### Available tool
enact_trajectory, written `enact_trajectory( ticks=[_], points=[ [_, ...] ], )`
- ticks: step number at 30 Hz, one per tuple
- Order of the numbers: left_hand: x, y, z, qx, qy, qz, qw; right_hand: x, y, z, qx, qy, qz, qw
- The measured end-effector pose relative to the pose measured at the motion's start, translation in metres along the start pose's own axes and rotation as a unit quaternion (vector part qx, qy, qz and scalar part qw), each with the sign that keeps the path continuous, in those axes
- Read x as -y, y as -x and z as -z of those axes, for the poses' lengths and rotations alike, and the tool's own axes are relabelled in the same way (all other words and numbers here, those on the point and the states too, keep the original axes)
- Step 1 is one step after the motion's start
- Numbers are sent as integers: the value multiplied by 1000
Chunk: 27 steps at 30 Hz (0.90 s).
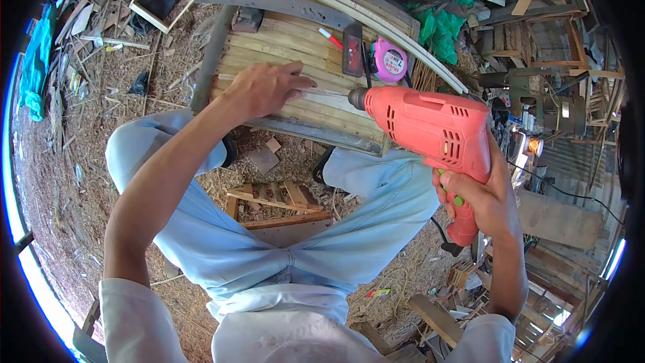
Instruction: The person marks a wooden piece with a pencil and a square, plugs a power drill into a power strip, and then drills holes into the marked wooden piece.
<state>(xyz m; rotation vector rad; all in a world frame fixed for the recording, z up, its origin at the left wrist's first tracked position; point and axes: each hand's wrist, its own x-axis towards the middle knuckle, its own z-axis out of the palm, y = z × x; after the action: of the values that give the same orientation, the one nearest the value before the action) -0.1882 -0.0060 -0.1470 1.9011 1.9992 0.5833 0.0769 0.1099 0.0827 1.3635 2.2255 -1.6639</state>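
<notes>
My right hand (478, 195) is wrapped round the handle of a salmon-red power drill (430, 124), thumb near its green trigger area. The drill lies almost level, its black chuck (358, 98) pointing left over the slatted wooden bench (269, 47). At the chuck's tip is the end of a thin pale wooden strip (329, 96), which lies along the slats. Fingers bent, my left hand (269, 91) presses and pinches the strip's other end; the palm hides part of it. Just beyond the chuck sit a pink tape measure (388, 60) and a dark red-and-black block (352, 49).
A red-and-white marker (330, 38) lies on the bench. Long curved strips (322, 1) cross its far side. Wood scraps and shavings cover the ground, with a small wooden frame (279, 202) between my legs. A black cable (571, 191) runs at the right.
</notes>
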Motion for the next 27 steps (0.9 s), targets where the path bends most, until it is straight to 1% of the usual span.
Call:
enact_trajectory(
  ticks=[6, 15, 19, 27],
  points=[
    [1, 0, 0, 3, 1, -3, 1000, 1, 0, -1, -3, -13, -8, 1000],
    [1, 0, 1, 10, 4, 3, 1000, -1, 0, 1, 5, -4, 12, 1000],
    [1, 1, 0, -3, 5, -5, 1000, -1, 1, 0, 7, -4, 8, 1000],
    [1, 0, 0, 7, 8, 4, 1000, 4, 2, -3, 2, 4, -2, 1000]
  ],
)
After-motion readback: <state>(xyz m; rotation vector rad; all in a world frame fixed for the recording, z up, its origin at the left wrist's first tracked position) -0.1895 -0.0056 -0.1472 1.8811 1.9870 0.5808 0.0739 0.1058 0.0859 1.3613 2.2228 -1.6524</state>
